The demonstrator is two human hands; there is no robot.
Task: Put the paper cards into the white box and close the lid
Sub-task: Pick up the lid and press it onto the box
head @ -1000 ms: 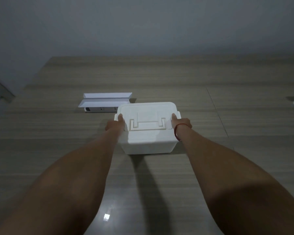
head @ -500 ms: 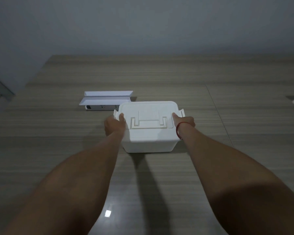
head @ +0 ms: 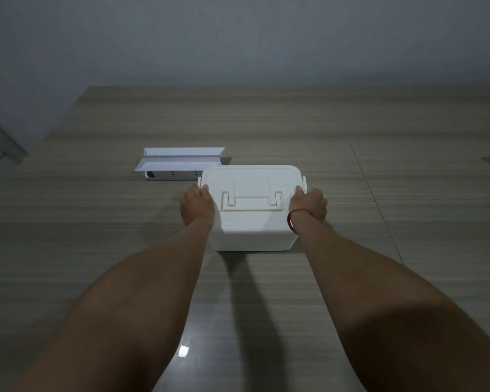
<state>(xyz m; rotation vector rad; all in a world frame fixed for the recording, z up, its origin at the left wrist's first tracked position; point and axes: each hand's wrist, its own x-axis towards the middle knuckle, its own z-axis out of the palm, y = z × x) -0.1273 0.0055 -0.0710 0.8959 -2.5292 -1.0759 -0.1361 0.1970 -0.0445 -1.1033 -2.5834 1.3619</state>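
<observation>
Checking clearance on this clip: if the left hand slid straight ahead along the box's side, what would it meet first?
Probably the white tray behind the white box; the left hand points roughly at its near end, though depth is unclear.

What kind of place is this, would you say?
Probably a plain indoor room, home or office; I can't tell which. A wide wood-grain table stands against a bare grey wall, holding only a lidded white box and white paper cards.

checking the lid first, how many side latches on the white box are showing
2. One latch stands at the white box's left edge by the left hand, one latch at its right edge by the right hand.
</observation>
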